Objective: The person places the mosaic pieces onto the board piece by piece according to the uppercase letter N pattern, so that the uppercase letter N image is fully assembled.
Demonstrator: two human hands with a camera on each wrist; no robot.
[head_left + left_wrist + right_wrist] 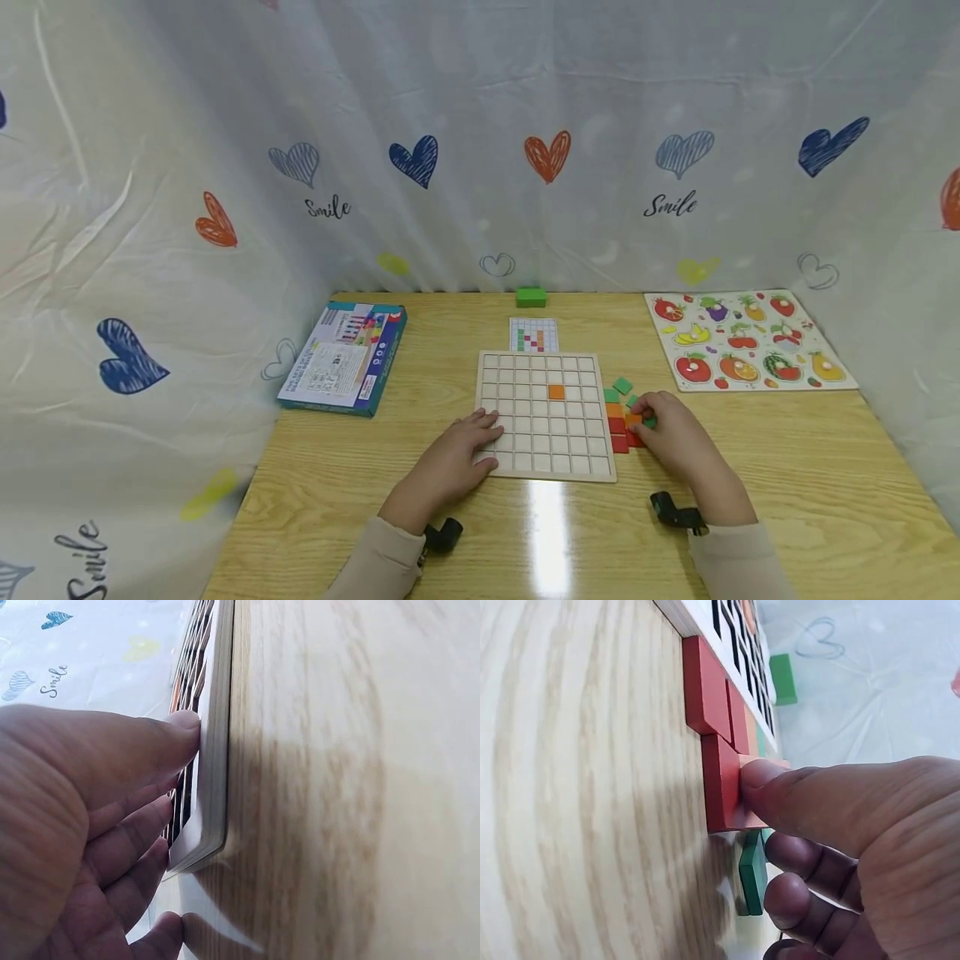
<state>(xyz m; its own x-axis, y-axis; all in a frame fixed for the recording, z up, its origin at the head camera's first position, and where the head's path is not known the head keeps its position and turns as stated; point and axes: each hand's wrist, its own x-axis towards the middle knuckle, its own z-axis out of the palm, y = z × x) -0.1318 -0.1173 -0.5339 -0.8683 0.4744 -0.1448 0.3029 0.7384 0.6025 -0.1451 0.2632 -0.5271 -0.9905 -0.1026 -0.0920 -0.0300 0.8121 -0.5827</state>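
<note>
A wooden grid board (540,437) lies flat, with one orange tile (556,392) in a square of its upper half. My left hand (453,454) rests on the board's lower left edge, fingers spread and thumb on the rim. To the right of the board, my right hand (678,437) pinches another orange tile (633,419) between thumb and index finger. Red tiles (705,686) stand against the board's side, one right beside the thumb (761,780). A green tile (752,874) lies under the curled fingers, partly hidden.
Behind the board lies a pattern card (549,327), with a green block (531,297) farther back. On the left is a boxed set (345,358). A fruit puzzle board (720,346) lies at the back right. A loose green tile (622,386) sits near the board's right edge.
</note>
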